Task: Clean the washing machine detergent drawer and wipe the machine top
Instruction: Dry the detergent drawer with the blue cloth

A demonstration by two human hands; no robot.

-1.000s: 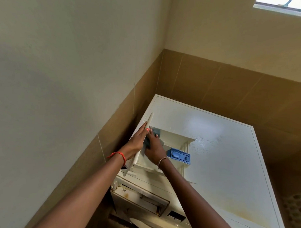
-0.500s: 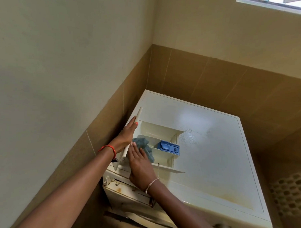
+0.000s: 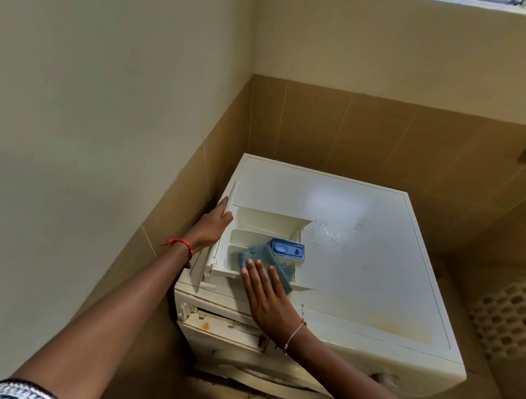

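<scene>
Pressing a blue cloth (image 3: 261, 254) into the near compartment of the detergent drawer (image 3: 263, 226), the right hand (image 3: 267, 301) lies flat, fingers straight. The left hand (image 3: 210, 228) grasps the drawer's front panel, thumb hooked over it. The drawer lies on the machine top (image 3: 358, 262), toward its 9 o'clock edge, with a blue insert (image 3: 287, 249) at the cloth's 1 o'clock

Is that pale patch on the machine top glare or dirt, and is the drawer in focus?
Head view: the soft pale patch at the back of the machine top looks like glare from the window; the speckles beside the detergent drawer are crisp, probably real marks; drawer and blue cloth are sharp.
</scene>
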